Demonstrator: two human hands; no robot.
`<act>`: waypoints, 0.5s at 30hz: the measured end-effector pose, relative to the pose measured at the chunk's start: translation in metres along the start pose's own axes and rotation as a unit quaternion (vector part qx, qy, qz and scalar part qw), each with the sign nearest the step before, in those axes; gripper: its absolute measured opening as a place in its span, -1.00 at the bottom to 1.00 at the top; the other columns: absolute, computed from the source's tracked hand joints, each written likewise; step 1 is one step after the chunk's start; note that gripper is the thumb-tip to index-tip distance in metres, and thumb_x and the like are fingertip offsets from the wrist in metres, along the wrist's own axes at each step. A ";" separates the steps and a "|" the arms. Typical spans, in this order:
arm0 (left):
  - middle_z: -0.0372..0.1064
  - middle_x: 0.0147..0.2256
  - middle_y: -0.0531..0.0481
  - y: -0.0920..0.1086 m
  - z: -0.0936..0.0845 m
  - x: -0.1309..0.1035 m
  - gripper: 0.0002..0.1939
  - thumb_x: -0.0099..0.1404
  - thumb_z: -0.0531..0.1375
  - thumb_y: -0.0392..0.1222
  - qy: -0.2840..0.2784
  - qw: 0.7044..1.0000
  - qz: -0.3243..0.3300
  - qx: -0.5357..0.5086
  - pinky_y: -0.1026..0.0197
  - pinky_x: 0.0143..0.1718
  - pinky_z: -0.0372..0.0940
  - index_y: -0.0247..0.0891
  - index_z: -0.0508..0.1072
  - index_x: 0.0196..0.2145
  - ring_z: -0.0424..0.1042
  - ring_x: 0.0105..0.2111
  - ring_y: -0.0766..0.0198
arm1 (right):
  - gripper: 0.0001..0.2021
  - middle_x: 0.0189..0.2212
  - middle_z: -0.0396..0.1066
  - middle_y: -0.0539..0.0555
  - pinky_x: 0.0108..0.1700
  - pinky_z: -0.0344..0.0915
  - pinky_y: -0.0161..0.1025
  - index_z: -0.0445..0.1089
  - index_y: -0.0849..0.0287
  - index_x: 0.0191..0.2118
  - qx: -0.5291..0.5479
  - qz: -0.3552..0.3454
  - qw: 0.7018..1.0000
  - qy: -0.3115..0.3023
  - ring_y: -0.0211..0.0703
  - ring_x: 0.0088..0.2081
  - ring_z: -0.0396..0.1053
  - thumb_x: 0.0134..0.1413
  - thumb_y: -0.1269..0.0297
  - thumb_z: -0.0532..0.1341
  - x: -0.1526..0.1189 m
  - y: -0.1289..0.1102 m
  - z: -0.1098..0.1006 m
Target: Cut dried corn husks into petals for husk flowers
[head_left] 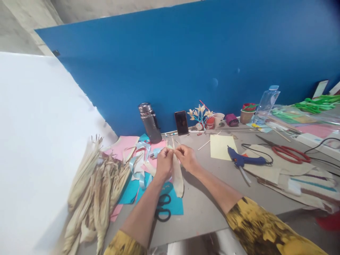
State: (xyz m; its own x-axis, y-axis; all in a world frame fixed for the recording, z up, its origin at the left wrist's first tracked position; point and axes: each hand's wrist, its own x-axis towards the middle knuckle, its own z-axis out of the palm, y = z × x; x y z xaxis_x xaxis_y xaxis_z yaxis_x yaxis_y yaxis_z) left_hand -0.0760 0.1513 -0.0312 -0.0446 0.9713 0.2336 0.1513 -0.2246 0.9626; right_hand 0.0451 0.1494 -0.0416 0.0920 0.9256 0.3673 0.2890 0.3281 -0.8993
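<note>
Both hands meet over the middle of the table, fingers pinched together. My left hand (pixel 164 163) and my right hand (pixel 188 158) grip the upper part of a pale dried corn husk (pixel 177 180). Its wide end hangs down between my wrists, and thin ends poke up above the fingers. Below my left wrist, black-handled scissors (pixel 163 214) lie partly on blue paper (pixel 175 205). A light blue ribbon (pixel 142 181) curls over pink and white scraps beside my left hand. The exact spot under the fingertips is hidden.
A heap of dried corn husks (pixel 97 198) lies at left. Behind the hands stand a thermos (pixel 150 124), a phone (pixel 181 122) and husk flowers (pixel 200 115). To the right are yellow paper (pixel 222 147), a blue glue gun (pixel 245 158), red-handled scissors (pixel 290 154) and a plastic bottle (pixel 266 104).
</note>
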 end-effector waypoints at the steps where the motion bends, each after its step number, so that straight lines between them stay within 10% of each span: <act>1: 0.21 -0.56 0.12 0.002 0.000 -0.001 -0.78 0.22 0.16 -0.10 0.011 0.999 0.019 0.027 0.26 -0.43 0.10 -0.23 0.30 -0.52 0.20 -0.50 0.30 | -0.81 -0.60 0.34 -0.06 -0.41 0.15 -0.31 0.39 0.17 -0.45 0.003 0.002 1.000 0.000 -0.24 -0.53 0.26 0.06 0.18 0.17 0.000 -0.001 -0.001; 15: 0.24 -0.50 0.08 0.011 0.009 -0.011 -0.76 0.36 0.01 -0.15 0.037 0.982 0.100 0.158 0.20 -0.36 0.13 -0.18 0.24 -0.47 0.26 -0.43 0.22 | -0.63 -0.54 0.35 0.00 -0.54 0.16 -0.35 0.41 0.20 -0.38 0.161 0.067 0.985 -0.006 -0.28 -0.57 0.22 0.12 -0.05 0.12 0.009 0.004 -0.006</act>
State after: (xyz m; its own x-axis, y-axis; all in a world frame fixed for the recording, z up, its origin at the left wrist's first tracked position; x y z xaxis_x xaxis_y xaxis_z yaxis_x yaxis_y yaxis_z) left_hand -0.0654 0.1387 -0.0242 -0.0536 0.8992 0.4342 0.4631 -0.3629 0.8086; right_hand 0.0523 0.1576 -0.0402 0.0976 0.9662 0.2385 -0.0421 0.2435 -0.9690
